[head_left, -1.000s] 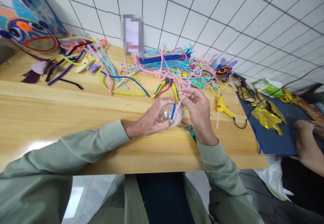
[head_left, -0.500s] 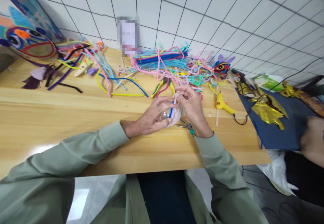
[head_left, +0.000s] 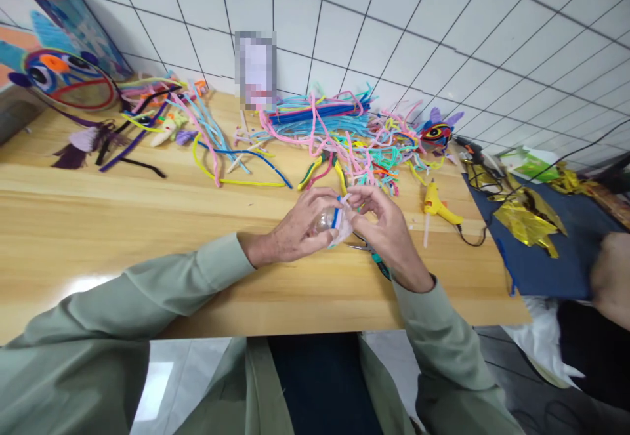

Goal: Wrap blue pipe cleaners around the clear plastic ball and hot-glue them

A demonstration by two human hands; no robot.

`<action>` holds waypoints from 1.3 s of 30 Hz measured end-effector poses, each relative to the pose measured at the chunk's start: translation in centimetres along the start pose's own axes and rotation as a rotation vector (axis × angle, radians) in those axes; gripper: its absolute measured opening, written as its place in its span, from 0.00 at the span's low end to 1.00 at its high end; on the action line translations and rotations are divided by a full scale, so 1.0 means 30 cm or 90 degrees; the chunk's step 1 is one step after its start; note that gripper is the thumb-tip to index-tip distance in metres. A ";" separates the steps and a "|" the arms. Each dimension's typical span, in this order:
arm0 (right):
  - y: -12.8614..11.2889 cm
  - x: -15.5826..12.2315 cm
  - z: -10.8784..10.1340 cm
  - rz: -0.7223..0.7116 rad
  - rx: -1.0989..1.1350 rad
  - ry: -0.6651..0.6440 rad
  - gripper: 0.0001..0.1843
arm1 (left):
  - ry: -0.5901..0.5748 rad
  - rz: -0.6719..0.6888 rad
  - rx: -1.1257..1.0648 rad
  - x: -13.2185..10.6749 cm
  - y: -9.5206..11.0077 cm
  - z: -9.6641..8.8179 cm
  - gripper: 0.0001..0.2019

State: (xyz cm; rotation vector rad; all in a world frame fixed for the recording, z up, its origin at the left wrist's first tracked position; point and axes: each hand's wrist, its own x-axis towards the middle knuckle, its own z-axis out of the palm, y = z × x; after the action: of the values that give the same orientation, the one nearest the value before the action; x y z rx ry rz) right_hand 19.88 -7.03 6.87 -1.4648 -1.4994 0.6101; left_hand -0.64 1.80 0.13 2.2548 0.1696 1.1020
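Note:
My left hand [head_left: 288,230] is closed around a small clear plastic piece [head_left: 323,220], rounded like part of a bottle. A blue pipe cleaner [head_left: 336,216] and a pale lilac one [head_left: 345,199] lie across it, side by side. On the right side of the piece, my right hand [head_left: 381,222] pinches at the pale pipe cleaner, its fingertips partly covering the contact. Whitish material shows at that end, too blurred to name. Pliers with teal handles [head_left: 380,266] lie partly under my right wrist, and yellow-handled pliers [head_left: 339,176] rest just beyond my hands.
Bundled pipe cleaners [head_left: 315,119] are heaped along the tiled wall. A yellow glue gun [head_left: 440,207] stands to the right, its cord trailing. Decorated masks [head_left: 81,94] and a tall can sit at the far left. Gold foil [head_left: 529,225] lies near another person's arm [head_left: 610,277].
My right hand has shifted slightly down and right, its fingers now lower against the piece. The view has moved a little; my left hand keeps its hold.

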 end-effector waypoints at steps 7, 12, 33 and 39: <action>0.013 -0.010 0.037 -0.076 -0.078 -0.004 0.22 | 0.003 -0.001 -0.012 0.000 0.000 0.001 0.23; 0.020 -0.012 0.045 -0.081 -0.085 0.002 0.23 | -0.002 0.020 0.012 0.002 0.007 -0.002 0.23; 0.038 -0.006 0.053 0.053 0.051 0.013 0.09 | -0.001 0.015 -0.005 0.003 0.009 0.000 0.24; 0.039 -0.003 0.054 0.060 0.061 0.043 0.11 | 0.004 -0.004 -0.021 -0.003 0.013 0.002 0.25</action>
State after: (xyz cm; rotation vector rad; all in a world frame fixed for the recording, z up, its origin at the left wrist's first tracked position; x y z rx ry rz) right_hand 19.06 -6.52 5.13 -1.4738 -1.3372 0.6727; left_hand -0.70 1.41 0.27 2.2198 0.1599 1.1002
